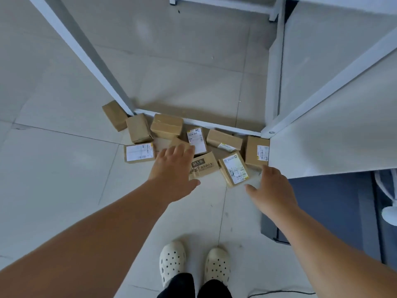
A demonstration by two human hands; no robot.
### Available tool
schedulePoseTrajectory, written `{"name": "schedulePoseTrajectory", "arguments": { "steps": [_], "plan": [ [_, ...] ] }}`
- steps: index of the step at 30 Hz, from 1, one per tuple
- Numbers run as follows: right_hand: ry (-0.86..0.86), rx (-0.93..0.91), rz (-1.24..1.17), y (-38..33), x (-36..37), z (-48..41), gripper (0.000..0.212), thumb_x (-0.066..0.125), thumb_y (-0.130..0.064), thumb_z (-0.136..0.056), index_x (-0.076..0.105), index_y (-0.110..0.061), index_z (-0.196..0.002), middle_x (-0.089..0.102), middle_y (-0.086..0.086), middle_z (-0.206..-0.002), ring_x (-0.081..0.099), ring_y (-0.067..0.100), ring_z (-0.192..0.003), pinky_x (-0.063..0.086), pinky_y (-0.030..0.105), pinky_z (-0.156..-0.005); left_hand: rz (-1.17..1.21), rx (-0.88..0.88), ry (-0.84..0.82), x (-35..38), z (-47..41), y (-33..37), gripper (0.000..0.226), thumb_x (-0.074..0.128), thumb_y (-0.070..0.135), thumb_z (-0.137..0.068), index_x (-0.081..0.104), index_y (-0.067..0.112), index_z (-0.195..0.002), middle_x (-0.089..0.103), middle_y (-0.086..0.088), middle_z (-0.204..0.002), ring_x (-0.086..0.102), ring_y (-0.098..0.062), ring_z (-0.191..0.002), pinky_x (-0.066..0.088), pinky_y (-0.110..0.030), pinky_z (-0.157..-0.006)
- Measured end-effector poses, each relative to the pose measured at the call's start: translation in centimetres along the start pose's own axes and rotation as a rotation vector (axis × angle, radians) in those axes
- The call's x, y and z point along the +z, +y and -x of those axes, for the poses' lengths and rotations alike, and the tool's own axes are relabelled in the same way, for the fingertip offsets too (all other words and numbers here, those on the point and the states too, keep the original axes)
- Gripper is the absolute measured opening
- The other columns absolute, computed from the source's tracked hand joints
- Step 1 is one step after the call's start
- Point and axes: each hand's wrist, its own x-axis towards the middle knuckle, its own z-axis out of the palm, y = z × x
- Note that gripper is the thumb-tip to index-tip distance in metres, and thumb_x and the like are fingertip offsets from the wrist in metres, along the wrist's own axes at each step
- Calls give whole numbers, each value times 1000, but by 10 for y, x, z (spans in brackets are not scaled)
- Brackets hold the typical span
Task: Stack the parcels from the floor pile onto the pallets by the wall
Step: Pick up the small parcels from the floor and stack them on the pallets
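Observation:
Several small brown cardboard parcels lie in a loose pile on the tiled floor against a white metal frame. Among them are a labelled parcel (139, 152) at the left, a printed flat parcel (204, 166) in the middle and a labelled parcel (234, 168) to its right. My left hand (171, 168) reaches out above the middle of the pile, fingers spread and holding nothing. My right hand (271, 188) hovers just right of the labelled parcel, fingers relaxed and empty. No pallet is in view.
The white metal frame (199, 123) runs along the floor behind the pile, with an upright post (86, 57) at the left. A white panel (333, 136) stands at the right above a dark blue mat (335, 207). My feet in white clogs (171, 261) stand below.

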Motion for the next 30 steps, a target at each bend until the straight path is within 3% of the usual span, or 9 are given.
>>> {"name": "schedulePoseTrajectory", "arguments": {
  "steps": [9, 13, 17, 20, 24, 30],
  "plan": [
    [53, 62, -62, 29, 170, -151, 80, 71, -49, -83, 36, -6, -141, 46, 14, -139, 44, 34, -127, 40, 42, -103, -37, 29, -31, 194, -158, -3, 94, 64, 62, -80, 18, 17, -149, 35, -7, -145, 36, -29, -135, 26, -43, -114],
    [64, 132, -70, 44, 234, -201, 104, 74, -58, -74, 23, -6, -148, 35, 14, -150, 32, 35, -139, 31, 44, -112, -94, -12, -58, 269, -204, -10, 103, 68, 68, -73, 21, 16, -149, 37, -9, -144, 38, -30, -133, 29, -44, -113],
    [63, 148, -27, 53, 277, -227, 121, 78, -62, -68, 8, -14, -154, 15, 15, -159, 15, 37, -146, 21, 46, -118, -161, -84, -80, 316, -229, -12, 119, 70, 66, -72, 2, 16, -155, 31, -16, -148, 38, -34, -132, 32, -46, -111],
    [33, 201, 37, 51, 283, -232, 119, 78, -51, -70, -1, -21, -154, 6, 17, -159, 15, 38, -142, 25, 45, -112, -180, -129, -81, 320, -229, -9, 120, 70, 61, -73, -6, 15, -155, 38, -17, -138, 44, -33, -121, 39, -44, -100],
    [10, 273, -16, 42, 263, -215, 109, 77, -48, -65, 12, -19, -148, 36, 17, -137, 33, 36, -122, 32, 40, -93, -51, -152, -115, 296, -205, -2, 117, 67, 61, -73, -4, 16, -154, 39, -15, -135, 43, -34, -122, 40, -45, -100],
    [54, 304, -167, 11, 173, -139, 114, 74, -53, -66, 11, -15, -152, 35, 14, -139, 30, 36, -127, 29, 43, -105, 177, -245, -92, 198, -133, -7, 108, 65, 54, -74, 1, 20, -154, 40, -13, -136, 41, -33, -125, 38, -45, -104]
  ]
}}
